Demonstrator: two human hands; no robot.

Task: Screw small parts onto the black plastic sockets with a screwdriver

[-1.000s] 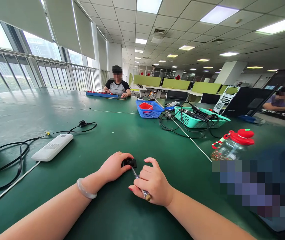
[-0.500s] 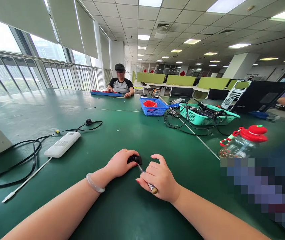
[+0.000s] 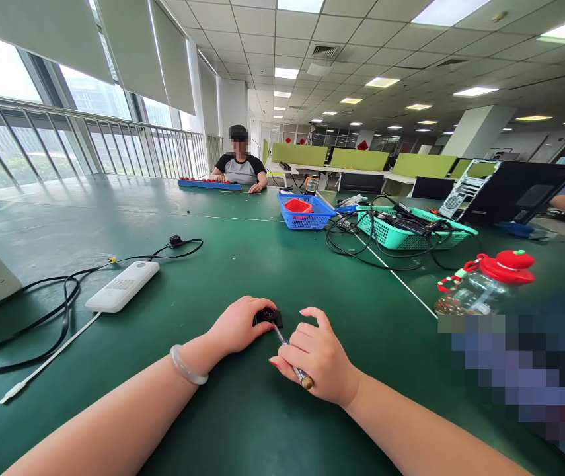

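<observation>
Between the thumb and fingers of my left hand (image 3: 241,322) is a small black part (image 3: 275,317), held down on the green table (image 3: 203,396). Part of it is covered by my fingers, and its kind is too small to make out. My right hand (image 3: 316,360) is closed around a screwdriver (image 3: 304,378) with a clear handle and a brownish end cap, its index finger raised off the handle. The thin metal shaft slants up and left, its tip at the near side of the black part.
To the left lie a white power adapter (image 3: 122,286) and black cables. Farther off are a blue basket (image 3: 306,220) with a red tray, a green basket (image 3: 396,236) with tangled cables, and a red-lidded bottle (image 3: 485,291). A person (image 3: 240,168) sits across the table.
Both hands, the black part and the screwdriver hold nearly the same position. The whole view has shifted very slightly.
</observation>
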